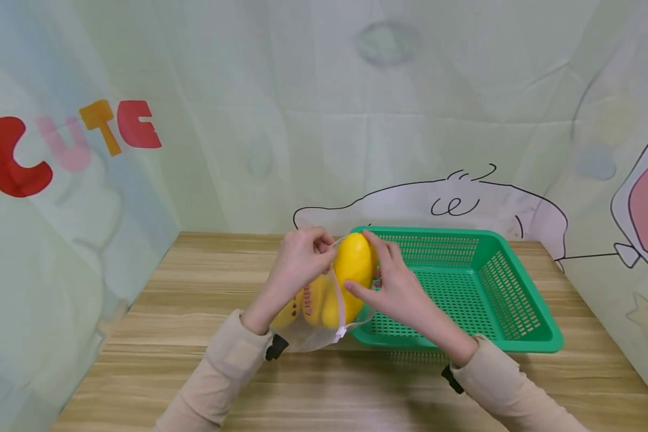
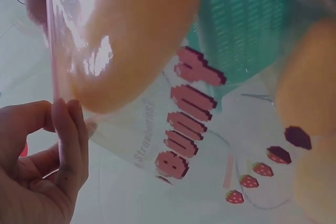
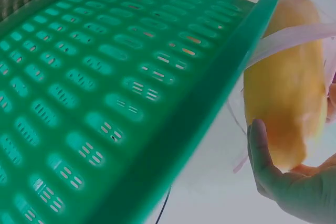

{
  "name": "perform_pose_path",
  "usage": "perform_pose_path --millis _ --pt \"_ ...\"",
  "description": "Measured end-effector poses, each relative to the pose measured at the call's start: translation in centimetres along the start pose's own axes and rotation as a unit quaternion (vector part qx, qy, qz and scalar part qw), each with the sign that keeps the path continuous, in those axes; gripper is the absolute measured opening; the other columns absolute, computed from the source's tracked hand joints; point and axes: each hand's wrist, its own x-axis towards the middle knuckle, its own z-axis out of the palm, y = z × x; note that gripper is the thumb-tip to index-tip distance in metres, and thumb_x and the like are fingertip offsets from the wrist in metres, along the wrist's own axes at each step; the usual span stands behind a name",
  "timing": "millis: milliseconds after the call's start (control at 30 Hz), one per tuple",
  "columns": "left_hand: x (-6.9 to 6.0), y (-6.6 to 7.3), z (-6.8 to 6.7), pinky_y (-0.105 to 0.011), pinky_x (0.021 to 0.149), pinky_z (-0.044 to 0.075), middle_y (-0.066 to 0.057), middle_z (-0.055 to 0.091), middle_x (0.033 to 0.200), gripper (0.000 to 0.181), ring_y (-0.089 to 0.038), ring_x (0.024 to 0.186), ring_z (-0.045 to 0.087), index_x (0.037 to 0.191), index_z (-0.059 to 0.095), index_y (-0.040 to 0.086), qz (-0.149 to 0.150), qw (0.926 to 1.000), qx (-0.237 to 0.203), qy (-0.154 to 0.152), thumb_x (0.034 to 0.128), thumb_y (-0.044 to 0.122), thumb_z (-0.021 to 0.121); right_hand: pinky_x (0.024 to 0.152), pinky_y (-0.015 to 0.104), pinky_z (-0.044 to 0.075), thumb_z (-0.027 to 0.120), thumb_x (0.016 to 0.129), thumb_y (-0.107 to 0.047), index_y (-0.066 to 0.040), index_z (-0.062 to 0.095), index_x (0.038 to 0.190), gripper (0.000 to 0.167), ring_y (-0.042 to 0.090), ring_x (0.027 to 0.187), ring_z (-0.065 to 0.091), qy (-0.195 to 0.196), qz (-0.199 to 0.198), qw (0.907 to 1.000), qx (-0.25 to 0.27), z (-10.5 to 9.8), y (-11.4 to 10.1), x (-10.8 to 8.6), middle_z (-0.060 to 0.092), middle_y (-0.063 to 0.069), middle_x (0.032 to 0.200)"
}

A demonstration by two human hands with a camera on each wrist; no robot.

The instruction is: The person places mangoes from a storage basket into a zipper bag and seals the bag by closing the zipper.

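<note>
L hand (image 1: 304,252) pinching clr bag (image 1: 315,343) rim | R hand (image 1: 395,287) gripping ylw fruit (image 1: 354,258) | ylw items (image 1: 316,303) inside hazy, count unclear

The person is wearing plain beige sleeves. The left sleeve (image 1: 210,378) is creasing in soft folds along the forearm and is ending in a wide cuff (image 1: 240,345). A small, angular black piece (image 1: 276,347) is poking out at that cuff's inner edge. The right sleeve (image 1: 524,393) is matching in colour, and its right cuff (image 1: 486,363) is also wrinkling, with a second black piece (image 1: 453,380) showing at its inner edge. Both wrists and all visible fingers (image 2: 71,150) are showing bare.
</note>
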Motion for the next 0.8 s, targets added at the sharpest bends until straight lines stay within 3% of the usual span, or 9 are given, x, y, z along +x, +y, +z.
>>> perform_pose_path --millis 167,433,800 --pt "0.0 0.1 0.0 -0.020 0.051 0.053 -0.008 0.061 0.075 0.007 -0.014 0.054 0.057 0.087 0.069 0.004 -0.003 1.0000 -0.005 0.002 0.0849 0.009 0.063 0.058 0.021 0.050 0.070 0.085 -0.037 -0.018 0.029 0.149 0.078 0.021 0.085 0.060 -0.008 -0.001 1.0000 0.001 0.1 -0.1 -0.2 0.036 0.010 0.138" --pt "0.0 0.1 0.0 -0.021 0.050 0.053 -0.008 0.061 0.074 0.009 -0.010 0.051 0.060 0.087 0.068 0.004 -0.010 0.9999 -0.012 -0.005 0.0840 0.008 0.060 0.058 0.020 0.050 0.068 0.087 -0.027 -0.015 0.031 0.149 0.072 0.019 0.087 0.062 -0.008 -0.021 0.9997 0.000 0.4 0.2 -0.3 0.041 0.009 0.131" --pt "-0.2 0.1 0.0 -0.022 0.049 0.052 -0.007 0.061 0.073 0.010 -0.010 0.050 0.060 0.086 0.068 0.004 -0.005 0.9998 -0.016 -0.009 0.0832 0.007 0.058 0.057 0.019 0.048 0.068 0.086 -0.019 -0.012 0.055 0.132 0.048 0.015 0.083 0.061 0.006 -0.053 0.9962 -0.069 -1.0 0.8 0.0 0.057 0.004 0.116"
